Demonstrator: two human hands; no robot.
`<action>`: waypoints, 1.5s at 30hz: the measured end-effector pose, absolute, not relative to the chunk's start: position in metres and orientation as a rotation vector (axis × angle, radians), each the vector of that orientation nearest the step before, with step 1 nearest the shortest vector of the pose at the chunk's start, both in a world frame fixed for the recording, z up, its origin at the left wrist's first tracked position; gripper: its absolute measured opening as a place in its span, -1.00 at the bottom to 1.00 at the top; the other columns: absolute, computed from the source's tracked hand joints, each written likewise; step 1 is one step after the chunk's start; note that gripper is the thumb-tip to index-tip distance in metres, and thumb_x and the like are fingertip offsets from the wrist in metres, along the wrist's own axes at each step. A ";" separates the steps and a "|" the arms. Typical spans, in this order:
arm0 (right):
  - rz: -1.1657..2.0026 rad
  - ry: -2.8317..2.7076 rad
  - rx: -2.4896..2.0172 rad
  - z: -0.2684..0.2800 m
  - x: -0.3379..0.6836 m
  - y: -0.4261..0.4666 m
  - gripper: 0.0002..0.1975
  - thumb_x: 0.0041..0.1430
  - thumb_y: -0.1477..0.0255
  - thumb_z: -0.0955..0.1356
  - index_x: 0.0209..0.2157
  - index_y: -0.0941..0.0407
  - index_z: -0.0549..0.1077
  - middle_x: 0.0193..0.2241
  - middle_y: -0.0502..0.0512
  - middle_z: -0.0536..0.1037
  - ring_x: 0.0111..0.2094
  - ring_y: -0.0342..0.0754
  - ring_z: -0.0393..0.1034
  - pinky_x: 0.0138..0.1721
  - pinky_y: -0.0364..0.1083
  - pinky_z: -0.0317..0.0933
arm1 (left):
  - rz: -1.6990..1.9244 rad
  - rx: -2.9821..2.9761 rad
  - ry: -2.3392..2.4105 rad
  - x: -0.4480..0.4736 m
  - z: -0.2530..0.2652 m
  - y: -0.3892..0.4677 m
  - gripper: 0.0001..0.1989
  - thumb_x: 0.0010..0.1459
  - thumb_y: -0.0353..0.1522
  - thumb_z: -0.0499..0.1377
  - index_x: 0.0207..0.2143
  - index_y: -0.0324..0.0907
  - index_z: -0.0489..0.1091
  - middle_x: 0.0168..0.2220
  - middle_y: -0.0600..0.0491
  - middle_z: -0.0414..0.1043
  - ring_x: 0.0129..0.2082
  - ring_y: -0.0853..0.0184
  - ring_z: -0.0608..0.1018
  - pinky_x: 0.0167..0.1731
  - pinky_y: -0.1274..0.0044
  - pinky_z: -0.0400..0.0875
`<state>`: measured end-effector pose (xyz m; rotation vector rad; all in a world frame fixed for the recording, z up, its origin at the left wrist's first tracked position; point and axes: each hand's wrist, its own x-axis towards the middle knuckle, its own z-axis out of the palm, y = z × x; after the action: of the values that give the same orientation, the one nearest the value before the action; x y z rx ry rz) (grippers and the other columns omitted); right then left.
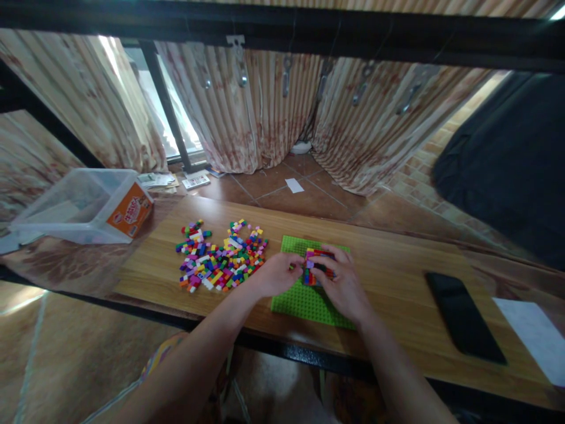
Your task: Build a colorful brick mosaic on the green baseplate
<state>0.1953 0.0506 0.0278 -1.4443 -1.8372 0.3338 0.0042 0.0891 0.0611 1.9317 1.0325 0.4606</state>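
A green studded baseplate point(309, 306) lies on the wooden board. Upon it stands a small block of multicoloured toy bricks point(311, 275), with red, purple, blue and orange pieces showing. My right hand point(342, 282) curls round the right side of this brick block, its fingers over the top and near edge. At the block's left side is my left hand point(280, 275), thumb and forefinger pinched together. Whatever lies in that pinch is too small to name. Left of the baseplate spreads a pile of loose toy bricks point(220, 262) in many colours.
A clear plastic box point(66, 229) with an orange label sits beyond the left end of the wooden board point(388, 265). On the right lie a black phone point(463, 318) and a white sheet of paper point(534, 333). Curtains point(273, 118) hang behind.
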 end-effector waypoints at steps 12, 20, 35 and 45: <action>0.403 -1.706 -1.504 0.030 0.194 0.052 -0.69 0.18 0.16 0.35 -0.14 0.00 0.58 0.03 0.20 0.46 0.07 0.15 0.31 0.12 0.24 0.16 | 0.444 1.988 1.053 0.006 0.058 0.088 -0.75 0.18 -0.41 0.02 -0.33 -0.24 0.51 -0.40 0.05 0.50 -0.38 0.35 0.49 -0.34 0.58 0.33; 0.410 -1.575 -1.604 0.021 0.185 0.058 -0.60 0.11 0.12 0.38 -0.12 0.07 0.55 0.01 0.24 0.47 0.08 0.15 0.30 0.14 0.21 0.14 | 0.326 2.123 1.150 0.011 0.065 0.081 -0.76 0.21 -0.43 -0.01 -0.31 -0.21 0.46 -0.43 0.04 0.48 -0.44 0.35 0.47 -0.40 0.57 0.31; 0.502 -1.495 -1.601 0.016 0.189 0.068 -0.60 -0.02 0.11 0.44 -0.22 0.09 0.56 -0.18 0.19 0.52 -0.09 0.12 0.37 0.02 0.15 0.22 | 0.219 2.295 1.348 0.028 0.062 0.053 -0.61 0.14 -0.51 -0.02 0.03 -0.34 0.32 -0.13 -0.19 0.49 -0.19 0.13 0.57 -0.17 0.34 0.50; 0.504 -1.572 -1.629 0.010 0.197 0.071 -0.55 -0.03 0.04 0.41 -0.22 0.07 0.54 -0.22 0.16 0.55 -0.11 0.14 0.38 -0.02 0.15 0.22 | 0.232 2.271 1.329 0.027 0.057 0.053 -0.59 0.08 -0.46 0.05 0.01 -0.36 0.33 -0.10 -0.21 0.48 -0.16 0.10 0.58 -0.19 0.34 0.54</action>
<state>0.1975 0.0709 0.0100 -1.6292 -1.5719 0.5043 0.0271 0.0533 0.0575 2.2710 1.3295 0.2317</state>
